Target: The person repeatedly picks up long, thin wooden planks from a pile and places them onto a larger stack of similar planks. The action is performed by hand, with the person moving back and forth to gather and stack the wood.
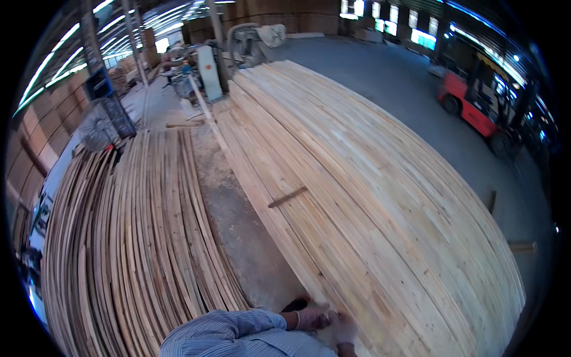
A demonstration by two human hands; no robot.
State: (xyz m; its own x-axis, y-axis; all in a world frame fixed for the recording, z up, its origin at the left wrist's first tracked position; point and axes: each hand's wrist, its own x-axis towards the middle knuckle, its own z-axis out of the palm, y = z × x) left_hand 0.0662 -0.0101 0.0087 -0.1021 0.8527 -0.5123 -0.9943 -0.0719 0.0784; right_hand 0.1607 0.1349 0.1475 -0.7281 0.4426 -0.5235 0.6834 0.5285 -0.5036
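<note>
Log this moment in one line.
left hand: near pale boards, grip unclear; right hand: beside it, blurred; stick: across pale boards; forklift: far right

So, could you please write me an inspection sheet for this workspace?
Surface: pale boards laid side by side, with a short dark strip lying across them.
Job's things: the pale boards, under or beside the hands; a bundle of browner boards lies to the left.
Clutter: sawdust on the floor between the two groups; a few short sticks farther off.
Hands: left hand and right hand close together at the near end; blurred, so grip cannot be told.
Cables: nothing seen.
Surroundings: red forklift at the right, a post at the far end.
</note>
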